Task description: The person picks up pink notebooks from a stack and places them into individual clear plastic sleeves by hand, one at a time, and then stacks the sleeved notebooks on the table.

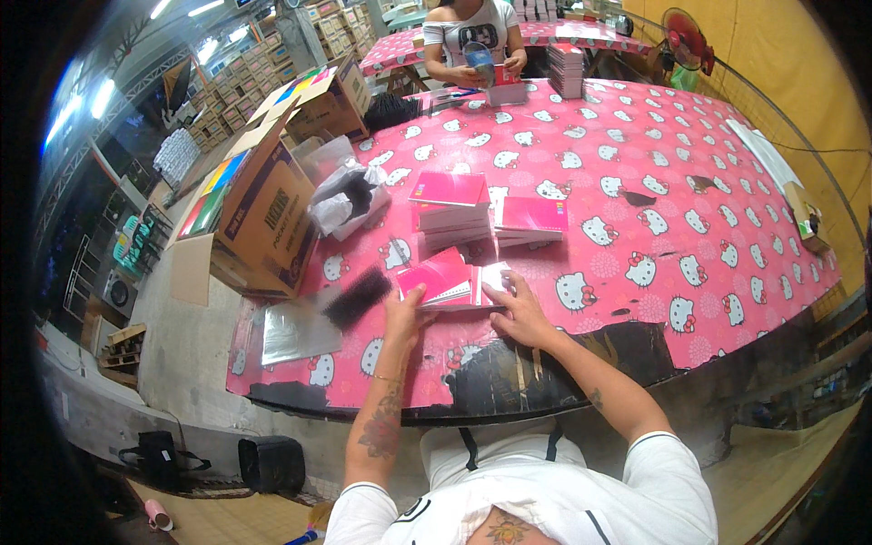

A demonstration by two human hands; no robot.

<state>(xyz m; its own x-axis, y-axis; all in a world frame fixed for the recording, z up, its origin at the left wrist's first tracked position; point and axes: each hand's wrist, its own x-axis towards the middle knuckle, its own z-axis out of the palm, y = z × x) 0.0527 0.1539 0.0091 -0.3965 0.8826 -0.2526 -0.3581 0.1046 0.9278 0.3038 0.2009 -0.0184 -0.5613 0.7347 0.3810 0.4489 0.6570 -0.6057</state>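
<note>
A small pile of pink-covered notebooks (430,272) with white, hole-edged pages sits at the near part of the table, between my hands. My left hand (406,309) grips its left side, thumb on the pink cover. At the right end, my right hand (520,309) has its fingers curled over the white pages. Just beyond are a taller stack of pink notebooks (447,193) and a lower stack (533,218). Black binding coils (358,296) lie left of my left hand, with clear plastic sheets (298,334) beside them.
Cardboard boxes (263,218) stand along the left edge, near a plastic bag (350,198) with black contents. Across the pink patterned table (627,182), another person (474,41) handles a red-covered item beside a tall notebook stack (566,71). A red fan (688,41) stands far right.
</note>
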